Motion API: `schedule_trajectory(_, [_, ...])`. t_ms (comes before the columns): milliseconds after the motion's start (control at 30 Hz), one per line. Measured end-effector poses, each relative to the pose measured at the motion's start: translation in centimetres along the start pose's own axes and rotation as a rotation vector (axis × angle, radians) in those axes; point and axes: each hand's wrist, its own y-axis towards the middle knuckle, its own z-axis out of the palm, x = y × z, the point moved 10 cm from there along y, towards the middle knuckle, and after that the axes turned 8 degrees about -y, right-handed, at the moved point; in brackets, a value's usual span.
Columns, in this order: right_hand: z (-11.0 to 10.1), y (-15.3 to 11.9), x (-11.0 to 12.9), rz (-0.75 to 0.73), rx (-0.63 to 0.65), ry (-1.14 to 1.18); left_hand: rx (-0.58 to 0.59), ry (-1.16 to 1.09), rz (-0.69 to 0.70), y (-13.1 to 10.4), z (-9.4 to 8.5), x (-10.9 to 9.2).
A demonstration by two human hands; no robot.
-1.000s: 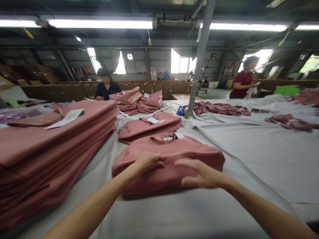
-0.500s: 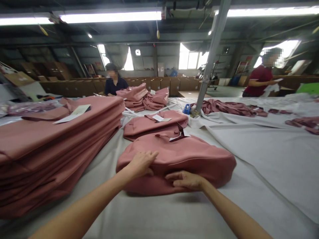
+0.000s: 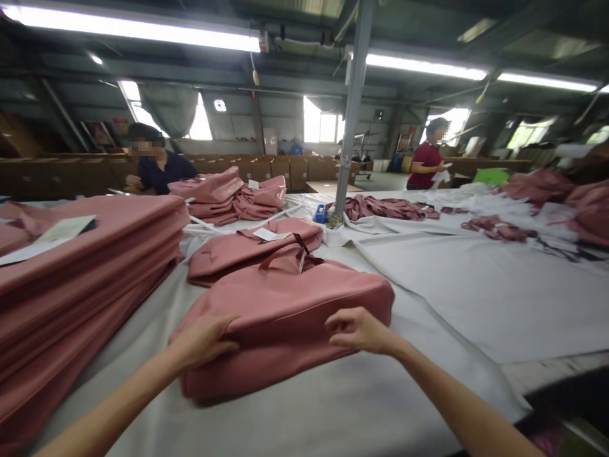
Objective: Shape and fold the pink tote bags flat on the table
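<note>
A dusty-pink bag [image 3: 290, 295] with a loop handle and a dark tag on top lies in front of me on the cloth-covered table. At its near left end, my left hand [image 3: 204, 339] grips the fabric, fingers over the upper edge and thumb below. My right hand [image 3: 359, 330] is at the bag's front side toward the right, with its fingers loosely bent and apart; whether it touches the fabric is hard to tell. Just behind lies a second pink bag [image 3: 223, 251] with a white tag.
A tall stack of pink bags [image 3: 95, 273] stands on the left, another pile [image 3: 214, 193] farther back. A metal post [image 3: 349, 127] rises beside a blue tape dispenser [image 3: 320, 214]. Pink straps [image 3: 380, 208] lie behind it. Two people work beyond the table [image 3: 457, 279].
The view has swung to the right. The near bag has turned, its left end now closer to me. My left hand has moved to that end, and my hands are farther apart.
</note>
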Motion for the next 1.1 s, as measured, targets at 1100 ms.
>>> schedule_trajectory(1100, [-13.6, 0.8, -5.2, -0.149, -0.043, -0.967, -0.279, 0.178, 0.360, 6.1, -1.7, -20.0])
